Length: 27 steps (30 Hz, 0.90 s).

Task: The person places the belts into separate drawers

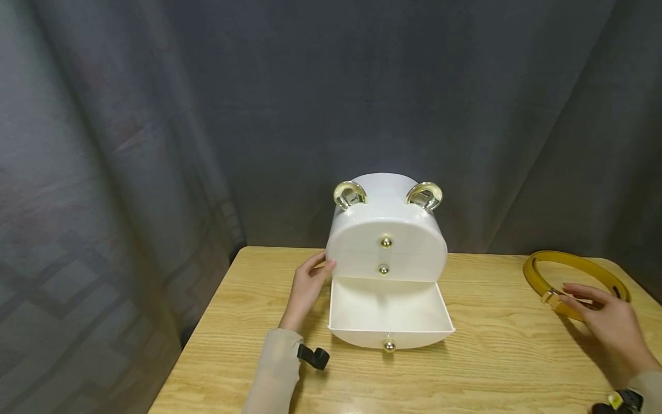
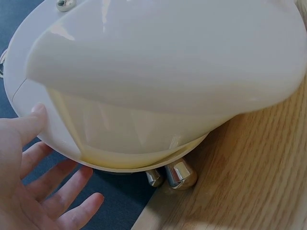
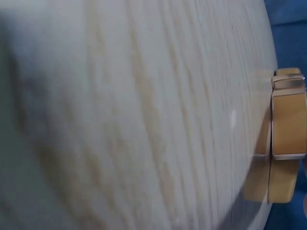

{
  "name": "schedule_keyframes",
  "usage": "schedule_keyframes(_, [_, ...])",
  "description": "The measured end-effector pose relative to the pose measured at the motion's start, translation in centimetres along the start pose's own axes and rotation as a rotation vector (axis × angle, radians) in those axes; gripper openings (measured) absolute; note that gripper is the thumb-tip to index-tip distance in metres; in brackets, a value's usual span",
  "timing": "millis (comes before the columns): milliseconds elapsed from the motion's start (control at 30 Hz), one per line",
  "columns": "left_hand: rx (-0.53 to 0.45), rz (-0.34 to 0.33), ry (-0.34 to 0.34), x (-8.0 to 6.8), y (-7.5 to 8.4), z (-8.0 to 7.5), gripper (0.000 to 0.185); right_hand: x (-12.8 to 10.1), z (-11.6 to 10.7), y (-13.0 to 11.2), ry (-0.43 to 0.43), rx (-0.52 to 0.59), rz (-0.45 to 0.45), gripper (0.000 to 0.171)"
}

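A white drawer box with gold ears stands on the table, its bottom drawer pulled out. My left hand holds the box at its left side; the left wrist view shows the thumb on the front edge and the loosely bent fingers along the curved side. At the right, a coiled yellow belt lies with its gold-toned buckle toward the near left. My right hand pinches the coil's near side beside the buckle, fingers reaching inside the loop. Only a sliver of that hand shows in the right wrist view.
The wooden table has its back edge just behind the box and the belt. A dark grey curtain hangs behind and to the left. Gold ball knobs stick out from the drawer fronts.
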<state>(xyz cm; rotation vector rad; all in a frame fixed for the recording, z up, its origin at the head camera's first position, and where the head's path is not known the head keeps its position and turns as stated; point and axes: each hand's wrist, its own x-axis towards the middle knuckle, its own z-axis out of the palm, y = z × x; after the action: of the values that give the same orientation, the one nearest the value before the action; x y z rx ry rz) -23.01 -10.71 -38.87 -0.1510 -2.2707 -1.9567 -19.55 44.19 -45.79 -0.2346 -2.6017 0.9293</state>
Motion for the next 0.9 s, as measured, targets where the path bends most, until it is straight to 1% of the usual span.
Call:
schedule_keyframes(167, [-0.004, 0.004, -0.002, 0.0, -0.1, 0.0, 0.043, 0.5, 0.1, 0.5, -0.051, 0.004, 0.049, 0.068])
schedule_keyframes(367, [-0.006, 0.010, -0.001, 0.1, -0.2, 0.0, 0.043, 1.1, 0.3, 0.9, -0.117, -0.031, 0.063, 0.074])
schedule_keyframes(533, [-0.003, 0.016, 0.012, 1.2, -2.8, 0.2, 0.046, 1.3, 0.5, 1.3, -0.178, -0.050, 0.036, 0.076])
schedule_keyframes(600, [-0.002, 0.020, 0.017, 1.7, -3.8, 0.2, 0.047, 1.3, 0.6, 1.5, -0.187, -0.060, 0.030, 0.077])
schedule_keyframes(900, [-0.006, 0.023, 0.012, 1.9, -4.1, 0.2, 0.048, 1.4, 1.0, 1.3, -0.166, -0.073, 0.037, 0.071])
